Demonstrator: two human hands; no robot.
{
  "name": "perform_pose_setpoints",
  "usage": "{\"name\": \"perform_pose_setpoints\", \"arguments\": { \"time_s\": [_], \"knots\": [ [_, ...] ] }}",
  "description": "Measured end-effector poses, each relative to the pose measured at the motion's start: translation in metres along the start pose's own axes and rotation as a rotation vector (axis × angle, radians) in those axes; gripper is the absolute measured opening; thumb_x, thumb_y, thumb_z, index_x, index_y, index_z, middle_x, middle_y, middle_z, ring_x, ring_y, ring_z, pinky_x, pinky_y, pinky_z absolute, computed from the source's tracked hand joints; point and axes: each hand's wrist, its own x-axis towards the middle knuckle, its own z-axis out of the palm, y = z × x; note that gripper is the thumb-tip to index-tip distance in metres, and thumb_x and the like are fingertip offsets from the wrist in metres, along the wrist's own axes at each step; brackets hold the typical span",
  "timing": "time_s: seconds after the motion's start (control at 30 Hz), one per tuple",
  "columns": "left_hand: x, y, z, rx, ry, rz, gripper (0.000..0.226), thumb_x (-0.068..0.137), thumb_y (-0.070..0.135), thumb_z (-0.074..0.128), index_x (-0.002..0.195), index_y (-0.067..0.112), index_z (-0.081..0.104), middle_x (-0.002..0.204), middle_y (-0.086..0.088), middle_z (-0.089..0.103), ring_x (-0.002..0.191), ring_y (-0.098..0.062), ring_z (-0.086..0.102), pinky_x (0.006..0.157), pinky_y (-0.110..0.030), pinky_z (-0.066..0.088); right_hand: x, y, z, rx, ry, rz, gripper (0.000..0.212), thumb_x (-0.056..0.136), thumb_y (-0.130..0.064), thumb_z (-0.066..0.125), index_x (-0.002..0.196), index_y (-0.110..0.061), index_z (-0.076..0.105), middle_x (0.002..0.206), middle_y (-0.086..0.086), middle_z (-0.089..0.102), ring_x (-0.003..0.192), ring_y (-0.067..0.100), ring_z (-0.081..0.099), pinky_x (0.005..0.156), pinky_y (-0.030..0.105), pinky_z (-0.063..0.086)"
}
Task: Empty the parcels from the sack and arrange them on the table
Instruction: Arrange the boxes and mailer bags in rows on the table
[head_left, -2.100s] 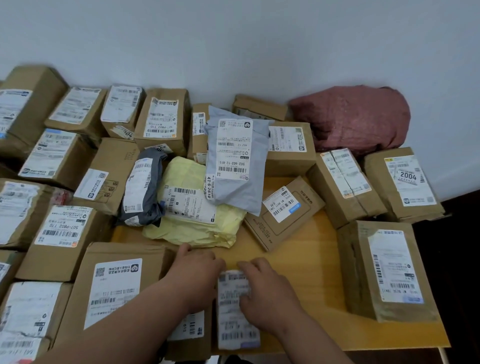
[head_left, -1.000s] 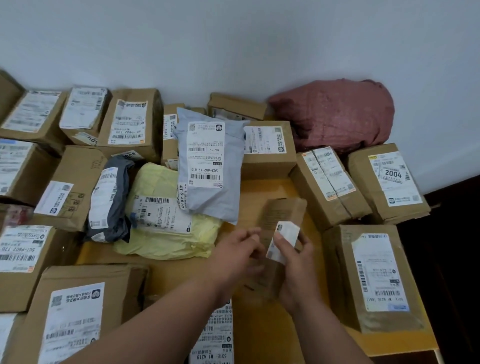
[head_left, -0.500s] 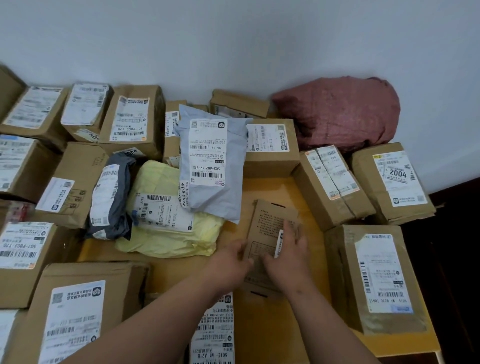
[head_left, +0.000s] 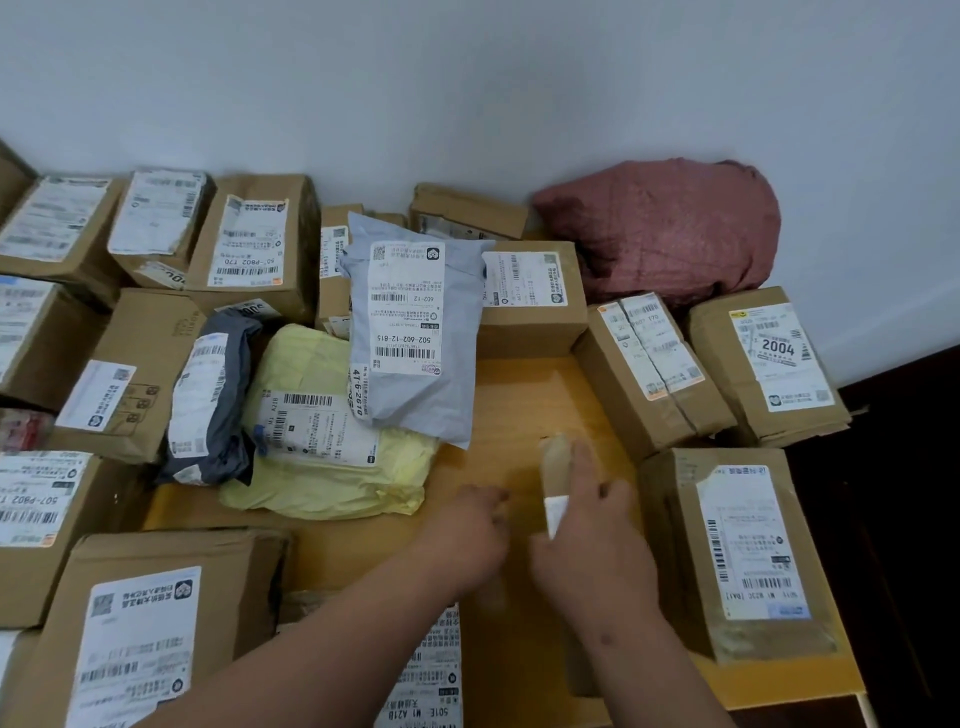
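My right hand (head_left: 597, 540) grips a thin flat brown parcel (head_left: 556, 462) with a white label, stood on edge over the bare middle of the yellow wooden table (head_left: 519, 395). The parcel is blurred and seen edge-on. My left hand (head_left: 462, 535) hovers just left of it with loosely curled fingers and holds nothing. The dark red woven sack (head_left: 660, 234) lies crumpled against the wall at the back right. Several brown boxes and soft mailers ring the table.
A grey mailer (head_left: 415, 332), a yellow mailer (head_left: 322, 447) and a dark grey mailer (head_left: 213, 405) lie left of the bare patch. A tall box (head_left: 737, 551) stands close on the right. A labelled parcel (head_left: 431, 670) lies under my left forearm. The table's right edge drops to dark floor.
My hands left the labelled parcel at the front edge, picked up the flat brown parcel and turned it. It now stands on edge in my right hand; my left hand has come off it.
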Motion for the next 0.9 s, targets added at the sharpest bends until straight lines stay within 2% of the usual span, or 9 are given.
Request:
{"name": "perform_pose_setpoints", "arguments": {
  "time_s": [0.17,0.27,0.37,0.43,0.57,0.63,0.73,0.8,0.9],
  "knots": [
    [-0.007,-0.016,-0.016,0.108,0.245,0.087,0.040,0.098,0.024,0.046,0.138,0.022,0.047,0.130,0.001,0.052,0.119,-0.019,0.052,0.099,-0.032,0.043,-0.009,-0.001,0.037,-0.030,-0.234,-0.072,0.091,0.085,-0.055,0.057,0.153,-0.036,0.000,0.142,0.001,0.018,0.120,0.027,0.044,0.095,0.041,0.048],
    [-0.015,-0.023,-0.022,0.103,0.375,0.151,0.024,0.094,0.026,0.049,0.115,0.023,0.060,0.104,0.004,0.059,0.101,-0.019,0.058,0.087,-0.037,0.050,-0.006,0.000,0.039,-0.181,-0.204,-0.081,0.081,0.086,-0.042,0.061,0.151,-0.040,0.011,0.138,0.000,0.024,0.121,0.025,0.038,0.096,0.041,0.046],
    [-0.020,-0.031,-0.035,0.018,0.620,0.176,0.035,0.091,0.023,0.059,0.126,0.021,0.058,0.112,0.003,0.058,0.104,-0.018,0.054,0.090,-0.035,0.049,0.004,-0.002,0.033,-0.101,-0.076,-0.065,0.056,0.088,-0.034,0.057,0.141,-0.035,0.036,0.131,0.000,0.036,0.118,0.022,0.043,0.098,0.039,0.045],
    [-0.018,-0.035,-0.050,-0.077,0.729,0.151,0.046,0.089,0.017,0.063,0.133,0.017,0.052,0.123,-0.002,0.052,0.113,-0.020,0.051,0.097,-0.038,0.047,0.018,-0.014,0.025,0.121,-0.014,-0.097,0.050,0.092,-0.035,0.055,0.139,-0.026,0.045,0.134,0.001,0.041,0.120,0.019,0.045,0.101,0.037,0.044],
    [-0.003,-0.041,-0.082,-0.382,0.647,0.066,0.065,0.085,0.028,0.067,0.143,0.026,0.038,0.139,0.005,0.045,0.125,-0.013,0.047,0.105,-0.040,0.043,0.055,-0.072,0.008,0.594,-0.018,-0.132,0.078,0.086,-0.045,0.064,0.151,-0.022,0.029,0.148,0.000,0.038,0.134,0.019,0.042,0.109,0.045,0.041],
    [-0.001,-0.032,-0.095,-0.685,0.549,0.027,0.061,0.089,0.031,0.066,0.140,0.038,0.032,0.133,0.018,0.045,0.115,-0.003,0.048,0.096,-0.032,0.043,0.067,-0.101,0.002,0.794,-0.074,-0.167,0.085,0.083,-0.038,0.071,0.153,-0.024,0.024,0.146,-0.002,0.043,0.132,0.017,0.046,0.106,0.042,0.046],
    [0.005,-0.028,-0.107,-0.855,0.469,-0.076,0.075,0.095,0.031,0.061,0.154,0.028,0.015,0.133,0.011,0.043,0.102,-0.004,0.048,0.079,-0.025,0.041,0.074,-0.123,-0.007,0.976,-0.110,-0.165,0.074,0.086,-0.026,0.073,0.146,-0.021,0.030,0.133,-0.005,0.054,0.115,0.012,0.056,0.089,0.027,0.051],
    [0.006,-0.030,-0.109,-0.869,0.448,-0.098,0.062,0.095,0.034,0.059,0.150,0.021,0.032,0.126,0.008,0.054,0.087,-0.002,0.053,0.065,-0.021,0.040,0.076,-0.120,-0.011,0.943,-0.076,-0.138,0.054,0.090,-0.024,0.070,0.135,-0.018,0.040,0.128,-0.002,0.058,0.107,0.013,0.059,0.085,0.028,0.052],
    [-0.002,-0.035,-0.107,-0.729,0.443,-0.119,0.035,0.096,0.037,0.056,0.127,0.021,0.061,0.105,0.004,0.067,0.084,-0.010,0.060,0.060,-0.024,0.041,0.070,-0.091,-0.017,0.984,-0.074,-0.096,0.031,0.092,-0.022,0.066,0.119,-0.025,0.050,0.121,-0.003,0.065,0.107,0.017,0.064,0.087,0.045,0.058]
  ]
}}
